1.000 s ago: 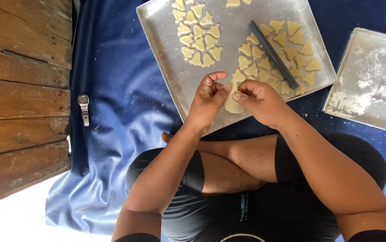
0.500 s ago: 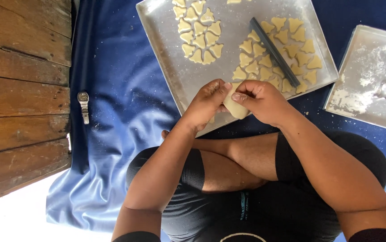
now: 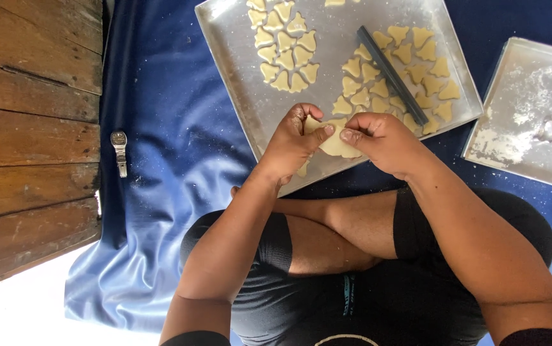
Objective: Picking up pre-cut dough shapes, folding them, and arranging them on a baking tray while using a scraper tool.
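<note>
Both hands pinch one flat piece of pale dough (image 3: 335,142) over the near edge of the metal tray (image 3: 237,77): the left hand (image 3: 292,142) with thumb and fingers, the right hand (image 3: 381,138) with its fingertips. Cut dough shapes (image 3: 285,48) lie on the tray beside a dark stick (image 3: 391,74).

Dough piece (image 3: 335,142) partly behind fingers (image 3: 314,131)

A single head-worn camera looks steeply down, close over the seated person's lap, onto a metal baking tray (image 3: 237,77).
</note>
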